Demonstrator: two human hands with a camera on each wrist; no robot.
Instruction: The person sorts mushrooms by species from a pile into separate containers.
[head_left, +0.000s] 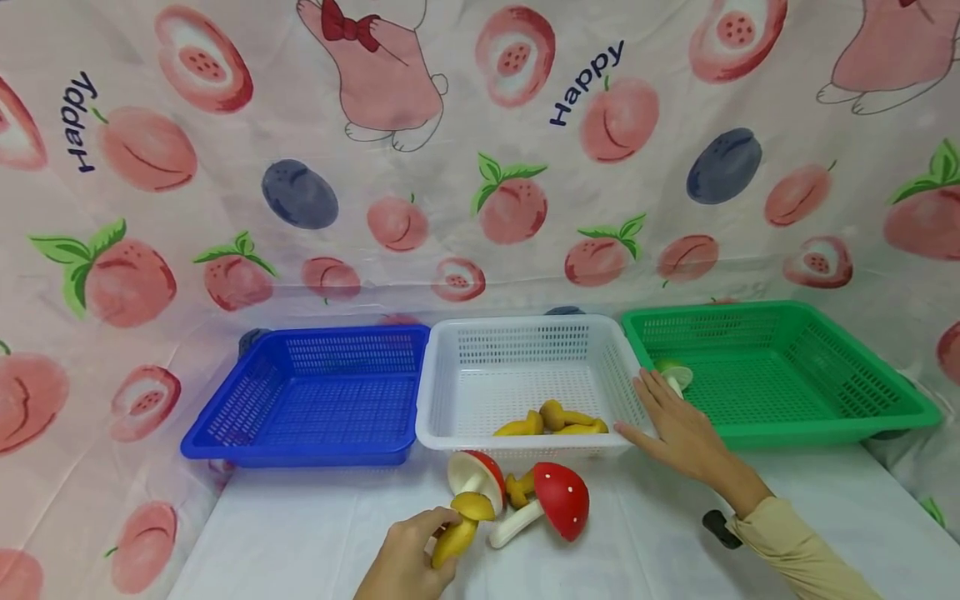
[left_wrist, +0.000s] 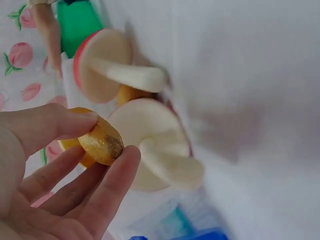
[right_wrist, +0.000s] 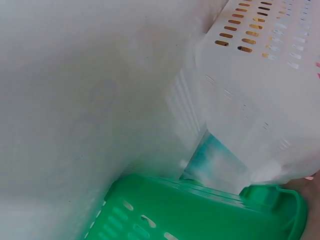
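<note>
My left hand (head_left: 412,552) pinches a yellow toy mushroom (head_left: 455,542) between thumb and fingers, low in front of the white basket (head_left: 525,443). In the left wrist view, a brown patch shows on the held yellow mushroom (left_wrist: 102,142). Close by on the table lie two red-capped mushrooms with white stems, one on the left (head_left: 489,469) and one on the right (head_left: 562,500), with another yellow mushroom (head_left: 517,492) partly hidden between them. My right hand (head_left: 686,437), fingers extended, rests at the white basket's right rim. Several yellow mushrooms (head_left: 577,421) lie inside that basket.
A blue basket (head_left: 300,454) stands left of the white one. To the right is a green basket (head_left: 817,432), with a green-capped mushroom (head_left: 678,377) near its left wall. Behind hangs a fruit-printed cloth (head_left: 450,183). A small black object (head_left: 722,529) sits by the right sleeve.
</note>
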